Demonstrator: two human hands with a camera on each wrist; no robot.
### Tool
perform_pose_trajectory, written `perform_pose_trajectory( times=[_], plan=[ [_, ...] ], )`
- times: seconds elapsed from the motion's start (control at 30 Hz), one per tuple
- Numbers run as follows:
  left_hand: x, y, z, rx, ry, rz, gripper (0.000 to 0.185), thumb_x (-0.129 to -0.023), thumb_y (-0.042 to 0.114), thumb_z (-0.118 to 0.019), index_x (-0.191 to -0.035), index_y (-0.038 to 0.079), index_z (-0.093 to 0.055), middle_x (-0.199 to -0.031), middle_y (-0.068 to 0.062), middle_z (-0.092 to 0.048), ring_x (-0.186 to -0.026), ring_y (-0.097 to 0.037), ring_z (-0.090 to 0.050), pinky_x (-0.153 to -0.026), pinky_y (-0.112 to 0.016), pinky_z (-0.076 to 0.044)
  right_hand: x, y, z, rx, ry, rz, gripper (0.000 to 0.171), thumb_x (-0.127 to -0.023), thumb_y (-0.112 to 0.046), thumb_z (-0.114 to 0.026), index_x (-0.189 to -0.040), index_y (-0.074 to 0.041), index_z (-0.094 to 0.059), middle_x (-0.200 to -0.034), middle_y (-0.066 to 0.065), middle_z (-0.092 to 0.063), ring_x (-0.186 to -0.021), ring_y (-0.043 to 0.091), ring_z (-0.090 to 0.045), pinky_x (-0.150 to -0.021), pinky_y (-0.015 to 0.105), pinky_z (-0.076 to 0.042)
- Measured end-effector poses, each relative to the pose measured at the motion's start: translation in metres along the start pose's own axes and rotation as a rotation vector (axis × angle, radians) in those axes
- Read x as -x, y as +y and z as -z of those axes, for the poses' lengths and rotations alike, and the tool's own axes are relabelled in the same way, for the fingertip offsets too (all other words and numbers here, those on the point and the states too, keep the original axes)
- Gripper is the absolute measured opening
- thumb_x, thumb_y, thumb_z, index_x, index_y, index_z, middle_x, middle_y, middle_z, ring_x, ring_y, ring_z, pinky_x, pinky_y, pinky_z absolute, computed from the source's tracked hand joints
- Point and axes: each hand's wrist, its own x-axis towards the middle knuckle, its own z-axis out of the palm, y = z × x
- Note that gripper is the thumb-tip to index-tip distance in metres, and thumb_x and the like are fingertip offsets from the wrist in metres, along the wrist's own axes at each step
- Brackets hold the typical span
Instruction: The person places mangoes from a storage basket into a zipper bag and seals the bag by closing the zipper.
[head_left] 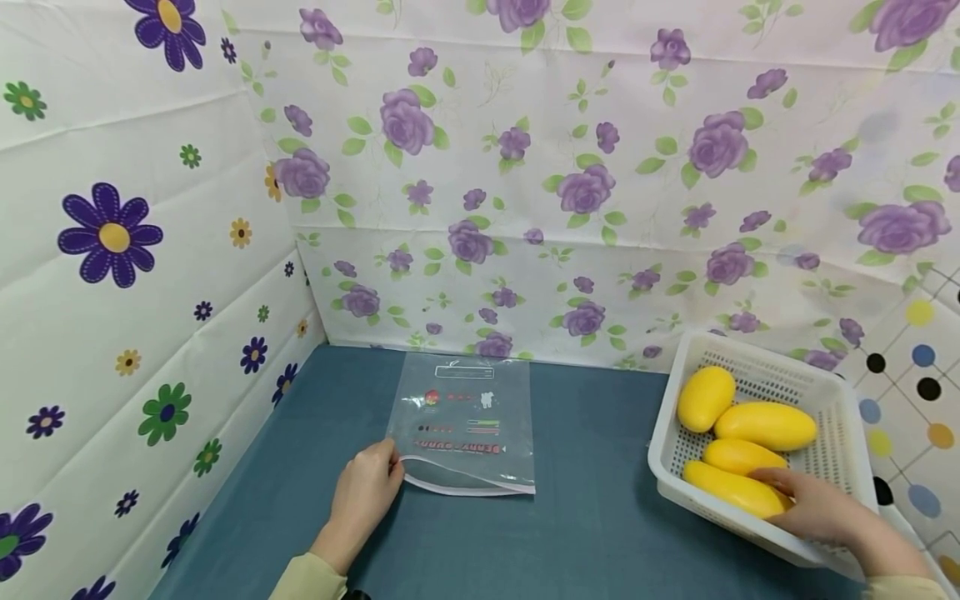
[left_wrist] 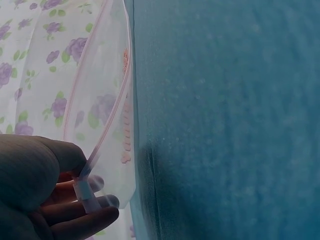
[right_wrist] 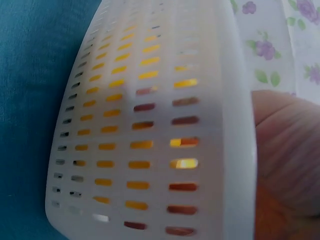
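Observation:
A clear zip-lock bag (head_left: 468, 408) with printed pictures and letters lies on the blue tabletop. My left hand (head_left: 365, 487) pinches the left corner of its mouth between thumb and fingers. In the left wrist view, the two zip edges of the bag (left_wrist: 111, 112) stand apart. Over on the right, my right hand (head_left: 821, 507) reaches into a white plastic basket (head_left: 663, 467) and grips the nearest yellow mango (head_left: 731, 490). The basket wall (right_wrist: 212, 125) hides most of its fingers in the right wrist view.
Behind that mango lie a smaller-looking mango (head_left: 742, 456), a long mango (head_left: 767, 425) and an upright-leaning mango (head_left: 707, 398) in the basket. Flowered cloth (head_left: 465, 183) hangs behind the blue tabletop (head_left: 592, 450), and another patterned cloth (head_left: 150, 333) stands along the left.

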Motion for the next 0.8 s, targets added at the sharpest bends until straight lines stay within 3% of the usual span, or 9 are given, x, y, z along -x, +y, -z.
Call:
perform_pose_trajectory(
  times=[0.17, 0.4, 0.6, 0.8],
  plan=[
    [0.0, -0.001, 0.0, -0.001, -0.01, 0.006, 0.035, -0.087, -0.003, -0.082, -0.076, 0.014, -0.054, -0.066, 0.004, -0.049, -0.053, -0.009, -0.043, -0.05, -0.031, -0.039, -0.006, 0.011, -0.003, -0.061, -0.008, 0.008, 0.068, -0.092, -0.024, -0.084, -0.142, 0.011, -0.055, -0.137, 0.041, -0.057, -0.121, 0.057, -0.058, -0.096, 0.071, -0.046],
    [0.001, -0.002, -0.001, 0.003, -0.015, 0.005, 0.035, -0.087, -0.003, -0.082, -0.076, 0.015, -0.053, -0.066, 0.004, -0.049, -0.053, -0.009, -0.043, -0.05, -0.03, -0.04, -0.015, 0.031, -0.008, -0.083, -0.014, 0.042, 0.071, -0.091, -0.036, -0.085, -0.141, 0.007, -0.057, -0.133, 0.039, -0.059, -0.114, 0.053, -0.062, -0.092, 0.067, -0.05],
    [0.001, -0.002, -0.001, 0.007, -0.009, 0.003, 0.036, -0.087, -0.003, -0.082, -0.075, 0.015, -0.053, -0.066, 0.004, -0.048, -0.053, -0.009, -0.043, -0.05, -0.031, -0.04, -0.012, 0.019, -0.009, -0.105, 0.003, 0.005, 0.071, -0.093, -0.028, -0.084, -0.143, 0.011, -0.052, -0.139, 0.045, -0.052, -0.12, 0.061, -0.058, -0.097, 0.071, -0.046],
    [0.0, -0.001, -0.002, 0.0, -0.001, 0.003, 0.036, -0.087, -0.003, -0.082, -0.075, 0.014, -0.053, -0.066, 0.004, -0.049, -0.053, -0.009, -0.044, -0.05, -0.031, -0.04, -0.007, 0.008, -0.008, -0.091, 0.011, -0.018, 0.071, -0.094, -0.027, -0.083, -0.145, 0.012, -0.051, -0.14, 0.045, -0.051, -0.119, 0.059, -0.058, -0.097, 0.071, -0.046]
  ],
)
